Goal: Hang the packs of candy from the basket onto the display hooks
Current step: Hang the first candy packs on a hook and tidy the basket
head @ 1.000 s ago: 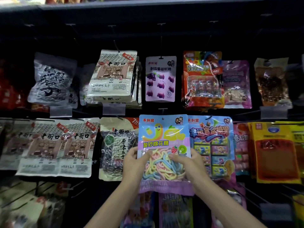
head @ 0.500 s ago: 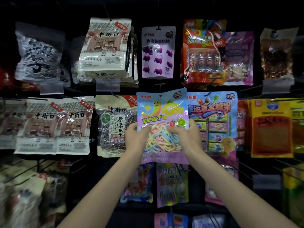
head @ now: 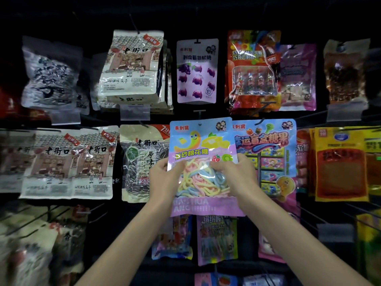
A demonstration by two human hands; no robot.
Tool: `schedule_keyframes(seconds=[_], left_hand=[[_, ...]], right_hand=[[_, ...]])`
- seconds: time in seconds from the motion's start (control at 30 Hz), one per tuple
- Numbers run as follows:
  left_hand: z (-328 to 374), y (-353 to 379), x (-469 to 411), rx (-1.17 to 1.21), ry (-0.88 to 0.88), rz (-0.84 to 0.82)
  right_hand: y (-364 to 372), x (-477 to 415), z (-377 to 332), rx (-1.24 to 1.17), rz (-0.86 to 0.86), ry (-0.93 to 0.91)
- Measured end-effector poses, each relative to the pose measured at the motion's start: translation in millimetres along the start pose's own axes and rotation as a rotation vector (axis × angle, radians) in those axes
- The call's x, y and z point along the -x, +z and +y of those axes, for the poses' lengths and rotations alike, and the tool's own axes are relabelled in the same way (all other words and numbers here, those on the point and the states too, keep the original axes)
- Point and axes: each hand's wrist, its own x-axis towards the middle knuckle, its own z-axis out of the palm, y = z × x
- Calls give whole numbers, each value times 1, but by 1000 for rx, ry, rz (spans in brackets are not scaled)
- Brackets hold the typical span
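As it stands upright at the middle row, the glossy blue-and-lilac plastic pack of pastel rope candy (head: 203, 141), printed 乖刺猬 in red and 酸砂棉花糖 in yellow, is gripped at both side edges by the left hand (head: 162, 178) and right hand (head: 237, 176), fingers (head: 242, 162) pinching beside its clear window. Just right hangs a blue foil pack (head: 268, 145) reading 盲盒糖果. To the left is a clear-fronted bag of striped seeds (head: 142, 168) marked 老街口.

candy pack (head: 201, 141) between left hand (head: 165, 178), right hand (head: 239, 174)
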Motion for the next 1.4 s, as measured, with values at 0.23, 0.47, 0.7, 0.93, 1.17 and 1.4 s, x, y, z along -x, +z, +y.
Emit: schedule_keyframes(seconds=[0.23,0.47,0.7,0.93,1.17,1.4], left_hand=[[13,-3,5,36,-90,-33],[17,-5,1,36,-113,-43],[4,2,-22,-64,-152,-14],[-17,18,-66,-211,-140,14],[-47,37,-106,-374,-136,99],[-83,52,-133,-439,-131,149]], right_hand=[[-5,-4,-2,33,-32,69],[-12,-11,-6,16,-77,93],[4,-29,4,59,-1,111],[18,-51,5,248,115,35],[36,-91,29,426,164,78],[47,-130,51,556,141,135]])
